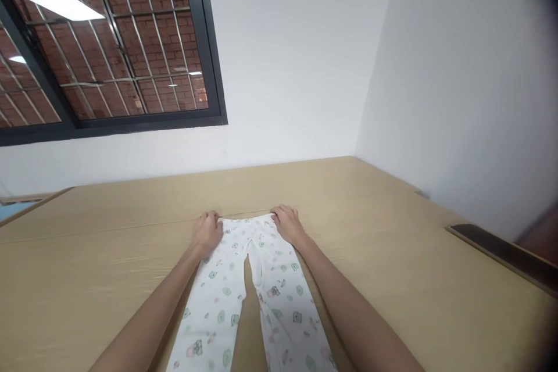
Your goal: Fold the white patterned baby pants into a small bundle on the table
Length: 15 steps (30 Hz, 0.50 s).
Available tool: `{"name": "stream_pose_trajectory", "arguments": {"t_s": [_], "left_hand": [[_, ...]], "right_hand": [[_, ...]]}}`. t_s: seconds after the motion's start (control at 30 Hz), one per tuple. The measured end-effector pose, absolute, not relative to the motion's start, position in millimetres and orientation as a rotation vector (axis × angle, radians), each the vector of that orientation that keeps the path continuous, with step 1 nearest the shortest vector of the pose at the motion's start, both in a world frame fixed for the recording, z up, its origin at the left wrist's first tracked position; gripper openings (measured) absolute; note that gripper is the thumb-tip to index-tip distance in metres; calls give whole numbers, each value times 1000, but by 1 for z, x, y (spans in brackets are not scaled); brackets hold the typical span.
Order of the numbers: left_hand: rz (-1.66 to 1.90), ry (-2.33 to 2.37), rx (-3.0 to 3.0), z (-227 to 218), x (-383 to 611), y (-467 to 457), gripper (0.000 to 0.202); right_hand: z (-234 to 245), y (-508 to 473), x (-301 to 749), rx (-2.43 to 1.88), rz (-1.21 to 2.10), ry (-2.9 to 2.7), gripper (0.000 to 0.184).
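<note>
A pair of small white trousers (pixel 279 279) with a green and pink print lies spread on the tan tabletop (pixel 366 232). The waistband is at the far end, and the two legs run toward me and out of the bottom of the view. My left hand (pixel 208 232) grips the left corner of the waistband with its fingers curled closed. At the right corner, my right hand (pixel 286 224) is closed on the waistband too. Between both hands the waistband is stretched fairly straight. A gap between the legs shows the table beneath.
A white wall (pixel 296 70) rises behind the table, with a barred, dark-framed window (pixel 218 99) at upper left. Another wall (pixel 453 87) stands on the right. A dark, narrow inset strip (pixel 501 250) lies along the table's right edge. Something light blue (pixel 17 208) shows beyond the left edge.
</note>
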<state>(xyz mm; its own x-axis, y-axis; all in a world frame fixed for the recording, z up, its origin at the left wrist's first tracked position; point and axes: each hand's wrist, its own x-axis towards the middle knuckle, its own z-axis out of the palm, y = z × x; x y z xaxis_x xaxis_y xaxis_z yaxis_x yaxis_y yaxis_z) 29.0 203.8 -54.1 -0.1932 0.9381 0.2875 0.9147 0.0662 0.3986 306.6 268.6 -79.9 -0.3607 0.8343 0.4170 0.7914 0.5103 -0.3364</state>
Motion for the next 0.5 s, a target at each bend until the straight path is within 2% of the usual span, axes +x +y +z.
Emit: {"name": "stream_pose_trajectory", "arguments": {"t_s": [0.07,0.17,0.23,0.37,0.43,0.5], "left_hand": [[783,2194,2045,-38,53,186,25],[697,1943,2209,-18,102,140,18],[595,1765,2273,-15,140,101,22],[190,1525,2368,-40,209,33,44],[-55,1443,2365,-62,232,18,45],[-39,1374,2323,-80,246,15,43]], "right_hand": [[-80,270,307,-1330,128,-2206,25],[-80,272,308,-1343,164,-2193,27],[-80,272,308,-1350,188,-2188,28],[-80,273,309,-1372,225,-2179,29],[-80,274,310,-1393,235,-2170,29],[-80,275,310,-1410,241,-2162,31]]}}
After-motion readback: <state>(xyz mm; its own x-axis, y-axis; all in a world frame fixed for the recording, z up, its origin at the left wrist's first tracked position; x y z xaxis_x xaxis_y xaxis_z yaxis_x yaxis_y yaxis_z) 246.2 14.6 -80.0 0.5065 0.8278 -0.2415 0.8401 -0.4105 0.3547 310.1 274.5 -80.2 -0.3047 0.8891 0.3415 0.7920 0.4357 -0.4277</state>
